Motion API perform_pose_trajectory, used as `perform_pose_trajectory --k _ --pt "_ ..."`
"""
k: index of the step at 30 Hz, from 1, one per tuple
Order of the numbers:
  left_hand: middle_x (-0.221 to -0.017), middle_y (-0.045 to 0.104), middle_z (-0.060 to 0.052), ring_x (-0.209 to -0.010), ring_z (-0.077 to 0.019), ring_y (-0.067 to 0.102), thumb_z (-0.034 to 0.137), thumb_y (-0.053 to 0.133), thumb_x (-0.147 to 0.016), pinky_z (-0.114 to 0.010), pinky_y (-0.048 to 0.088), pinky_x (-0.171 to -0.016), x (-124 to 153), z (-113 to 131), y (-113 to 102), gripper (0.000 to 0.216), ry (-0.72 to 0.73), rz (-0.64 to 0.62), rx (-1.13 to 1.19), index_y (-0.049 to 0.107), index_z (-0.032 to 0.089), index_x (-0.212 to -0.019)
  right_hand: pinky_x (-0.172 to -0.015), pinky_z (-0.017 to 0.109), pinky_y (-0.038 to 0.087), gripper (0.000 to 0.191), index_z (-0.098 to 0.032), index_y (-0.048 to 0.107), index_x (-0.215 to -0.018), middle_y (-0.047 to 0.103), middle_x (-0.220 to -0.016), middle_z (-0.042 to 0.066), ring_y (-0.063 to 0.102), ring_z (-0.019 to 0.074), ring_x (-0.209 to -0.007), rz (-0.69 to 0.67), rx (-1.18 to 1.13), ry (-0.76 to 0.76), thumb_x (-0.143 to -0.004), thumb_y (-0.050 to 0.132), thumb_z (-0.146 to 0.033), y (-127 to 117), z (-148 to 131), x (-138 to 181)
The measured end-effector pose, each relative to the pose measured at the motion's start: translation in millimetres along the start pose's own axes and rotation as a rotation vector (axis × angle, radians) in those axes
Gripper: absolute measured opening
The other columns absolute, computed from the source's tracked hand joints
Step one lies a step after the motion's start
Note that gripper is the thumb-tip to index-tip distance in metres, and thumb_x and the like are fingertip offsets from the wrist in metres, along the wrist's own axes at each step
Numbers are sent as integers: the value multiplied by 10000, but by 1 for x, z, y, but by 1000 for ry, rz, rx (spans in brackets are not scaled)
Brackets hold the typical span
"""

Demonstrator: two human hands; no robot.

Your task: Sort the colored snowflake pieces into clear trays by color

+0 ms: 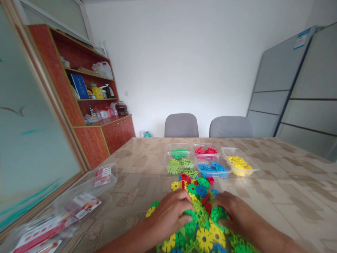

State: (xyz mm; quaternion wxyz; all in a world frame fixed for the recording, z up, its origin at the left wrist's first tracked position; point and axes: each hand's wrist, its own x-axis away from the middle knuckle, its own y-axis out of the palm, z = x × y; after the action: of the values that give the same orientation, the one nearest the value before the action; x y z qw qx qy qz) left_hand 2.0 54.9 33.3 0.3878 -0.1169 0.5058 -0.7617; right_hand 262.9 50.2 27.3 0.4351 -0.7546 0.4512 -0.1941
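A mixed pile of plastic snowflake discs and connector pieces lies on the table in front of me. My left hand reaches over the pile's left side, thumb and fingers apart around a green snowflake disc. On the right, my right hand is curled round several green snowflake discs, thumb below and fingers above. Yellow snowflake discs lie at the near side, and a blue snowflake disc is between the hands. Red pieces and light-green toothed pieces are mixed in.
Behind the pile stand clear containers with green discs, light-green pieces, red pieces, blue discs and yellow discs. Clear plastic packages with labels lie at the left. Two grey chairs stand beyond the table.
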Motion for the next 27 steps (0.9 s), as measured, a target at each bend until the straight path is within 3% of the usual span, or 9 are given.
perform_pose_trajectory --k 5,9,14,17,21,27 --pt "-818 641 7 -794 -160 578 126 587 -809 -237 382 -732 -3 0 0 118 -98 81 187 670 191 -861 -558 243 371 184 -226 643 -846 616 -737 -15 506 145 -645 49 -236 0 -691 615 -132 -5 -28 -3" --pt "-649 514 42 -628 -122 478 123 568 -753 -213 316 -580 -5 0 4 61 -167 57 477 620 153 -743 -511 236 296 61 -219 593 -801 472 -615 -54 396 117 -574 112 -420 4 -747 620 -213 -1 -50 -13" --pt "-749 519 16 -668 -121 462 193 573 -770 -219 356 -614 -5 -2 2 109 -134 -36 879 595 135 -860 -518 230 304 125 -203 535 -768 458 -633 -55 394 110 -581 191 -500 -30 -747 644 -260 13 -52 -38" --pt "-841 556 0 -748 -130 492 205 648 -744 -225 362 -672 -5 -7 5 205 -102 41 930 557 148 -918 -490 215 322 218 -210 522 -835 460 -658 -60 414 103 -566 234 -583 18 -731 683 -314 24 -49 -49" --pt "-787 522 19 -699 -117 473 312 679 -745 -208 348 -603 -7 -14 14 300 -140 178 917 463 175 -902 -364 180 328 378 -230 456 -875 517 -718 -54 449 71 -454 173 -775 79 -742 679 -504 36 -50 -50" --pt "-757 477 42 -596 -86 451 477 687 -725 -204 387 -541 -9 -10 8 411 -212 137 980 423 201 -876 -347 147 362 396 -226 460 -966 469 -607 -88 495 69 -430 130 -797 30 -823 566 -579 28 -45 -46"
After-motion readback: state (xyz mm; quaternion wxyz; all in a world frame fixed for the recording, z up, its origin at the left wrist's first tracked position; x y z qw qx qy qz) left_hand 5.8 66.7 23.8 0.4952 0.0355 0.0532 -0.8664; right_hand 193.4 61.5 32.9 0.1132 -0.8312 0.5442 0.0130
